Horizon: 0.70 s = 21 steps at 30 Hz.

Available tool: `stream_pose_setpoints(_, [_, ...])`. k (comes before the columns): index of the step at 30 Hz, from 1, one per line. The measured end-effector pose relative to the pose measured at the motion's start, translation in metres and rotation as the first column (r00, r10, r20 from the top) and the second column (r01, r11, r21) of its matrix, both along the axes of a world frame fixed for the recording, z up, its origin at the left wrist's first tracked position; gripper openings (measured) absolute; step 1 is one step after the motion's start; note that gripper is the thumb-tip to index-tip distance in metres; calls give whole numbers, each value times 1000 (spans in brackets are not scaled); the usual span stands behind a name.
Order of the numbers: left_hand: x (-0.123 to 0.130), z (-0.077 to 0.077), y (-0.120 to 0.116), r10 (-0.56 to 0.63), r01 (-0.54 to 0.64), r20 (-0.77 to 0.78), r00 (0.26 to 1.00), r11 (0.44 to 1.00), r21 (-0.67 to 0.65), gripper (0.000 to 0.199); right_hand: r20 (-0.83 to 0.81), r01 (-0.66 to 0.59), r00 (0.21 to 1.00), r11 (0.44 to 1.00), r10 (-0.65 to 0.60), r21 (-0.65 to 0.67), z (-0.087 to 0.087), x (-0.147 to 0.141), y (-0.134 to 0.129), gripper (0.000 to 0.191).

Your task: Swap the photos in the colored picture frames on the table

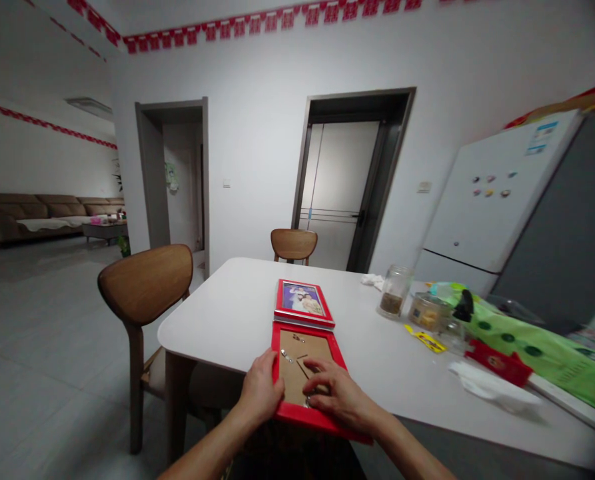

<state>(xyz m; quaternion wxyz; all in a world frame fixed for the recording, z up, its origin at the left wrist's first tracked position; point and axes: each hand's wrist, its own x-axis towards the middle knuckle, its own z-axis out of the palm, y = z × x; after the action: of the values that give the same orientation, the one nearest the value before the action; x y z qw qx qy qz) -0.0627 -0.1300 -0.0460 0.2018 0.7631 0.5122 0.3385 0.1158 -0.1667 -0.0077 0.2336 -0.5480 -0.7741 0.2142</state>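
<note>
A red frame (342, 357) lies with its brown backing board up at the table's near edge, its near end reaching past that edge. My left hand (261, 388) grips its left side, thumb on top. Over the lower right of the backing is my right hand (334, 393), fingers curled beside a small metal clip near the bottom; whether they pinch anything is hidden. More metal pieces show on the board's upper part. Just beyond, a second red frame (304, 301) with a photo of people lies face up, its near edge beside the first frame.
On the white table (217, 307), the right side holds a glass jar (393, 293), a container of yellowish food (427, 312), a yellow packet (430, 341), a green bag (537, 347), a red packet (500, 362) and white tissue (494, 389). Wooden chairs (150, 280) stand left and behind.
</note>
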Motion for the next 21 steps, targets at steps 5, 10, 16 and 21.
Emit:
stream_pose_setpoints(5, [0, 2, 0, -7, 7, -23, 1000, 1000, -1, 48, -3, 53, 999, 996, -53, 70, -8, -1, 4, 16])
stream_pose_setpoints(10, [0, 8, 0, -14, 13, -24, 1000, 1000, -16, 47, 123, 255, 953, 952, -277, 172, -10, 0, 9, 36])
stream_pose_setpoints(16, [2, 13, -3, -5, 5, 4, 1000, 999, -48, 42, 147, 293, 935, 935, -324, 200, -10, -5, 16, 39])
stream_pose_setpoints(21, [3, 18, 0, -12, 22, 91, 996, 994, -103, 33, 133, 315, 928, 924, -348, 218, 2, -4, 16, 38])
